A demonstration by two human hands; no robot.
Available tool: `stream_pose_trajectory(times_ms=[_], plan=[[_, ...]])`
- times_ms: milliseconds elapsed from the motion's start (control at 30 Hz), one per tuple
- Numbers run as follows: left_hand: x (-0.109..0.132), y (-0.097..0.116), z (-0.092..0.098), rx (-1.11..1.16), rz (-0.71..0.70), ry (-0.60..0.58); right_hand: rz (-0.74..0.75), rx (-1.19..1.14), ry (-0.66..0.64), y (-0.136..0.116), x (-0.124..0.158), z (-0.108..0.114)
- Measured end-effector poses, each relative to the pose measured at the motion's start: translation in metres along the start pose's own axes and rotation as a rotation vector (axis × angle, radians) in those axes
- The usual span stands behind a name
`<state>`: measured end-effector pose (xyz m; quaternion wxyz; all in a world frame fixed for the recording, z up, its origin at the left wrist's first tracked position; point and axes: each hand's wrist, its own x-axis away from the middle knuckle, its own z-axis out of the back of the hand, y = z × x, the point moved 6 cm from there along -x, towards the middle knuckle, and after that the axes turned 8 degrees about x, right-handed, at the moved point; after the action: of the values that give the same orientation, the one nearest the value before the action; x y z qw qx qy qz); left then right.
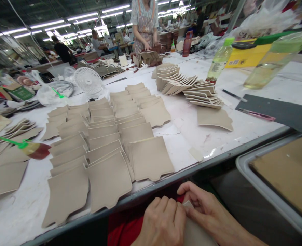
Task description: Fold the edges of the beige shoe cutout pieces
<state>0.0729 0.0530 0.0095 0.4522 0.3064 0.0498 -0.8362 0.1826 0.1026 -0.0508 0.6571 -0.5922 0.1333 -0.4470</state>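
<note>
A beige leather piece [195, 232] is held low in front of me, below the table's front edge and above something red. My left hand [163, 218] is closed over its upper left edge, with the fingers curled. With thumb and bent fingers, my right hand [203, 208] grips the same piece near its top corner. The lower part of the piece runs out of view. On the table ahead, similar beige pieces [110, 177] lie in overlapping rows. A fanned stack of these pieces [176, 80] stands farther right, with a single piece [214, 118] beside it.
A glue bottle [38, 150] lies left; a white fan [88, 81] stands behind. Rightward are a green-capped bottle [219, 59], a water jug [266, 65], a pink cutter [257, 114] and a dark sheet [289, 111]. A grey-rimmed tray [263, 191] sits beside me. A person [144, 27] works opposite.
</note>
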Motion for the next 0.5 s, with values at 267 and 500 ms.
stream_pose_trajectory(times_ms=[267,500], plan=[[0.013,-0.005,-0.007,0.054,0.105,0.059,-0.023,-0.017,-0.003,-0.002,-0.001,0.002],[0.032,-0.028,-0.01,0.425,0.416,0.08,-0.021,-0.05,-0.022,0.003,-0.001,0.001]])
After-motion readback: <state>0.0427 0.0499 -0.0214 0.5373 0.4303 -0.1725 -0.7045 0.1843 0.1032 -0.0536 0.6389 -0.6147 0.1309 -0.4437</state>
